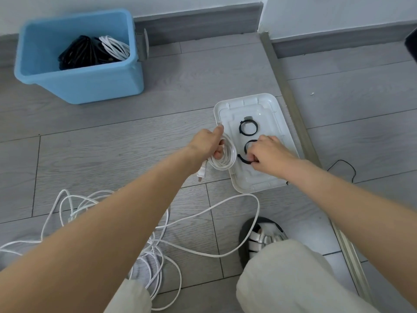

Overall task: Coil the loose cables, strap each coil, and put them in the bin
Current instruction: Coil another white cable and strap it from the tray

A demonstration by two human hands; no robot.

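My left hand (208, 144) grips a coiled white cable (226, 158) just left of a white tray lid (278, 123); its plug end dangles below the fist. My right hand (265, 155) rests on the tray and pinches a black strap (242, 159). A second black strap loop (248, 128) lies farther back on the tray. A third loop shows partly under my right fingers. The blue bin (94, 84) stands at the back left and holds black coils and a white coil (115, 48).
A loose tangle of white cable (158, 245) sprawls on the grey floor near my knees. My sandalled foot (262, 238) is at lower right. A metal floor strip (291, 98) runs along the right. A thin black wire (345, 168) lies beyond the tray.
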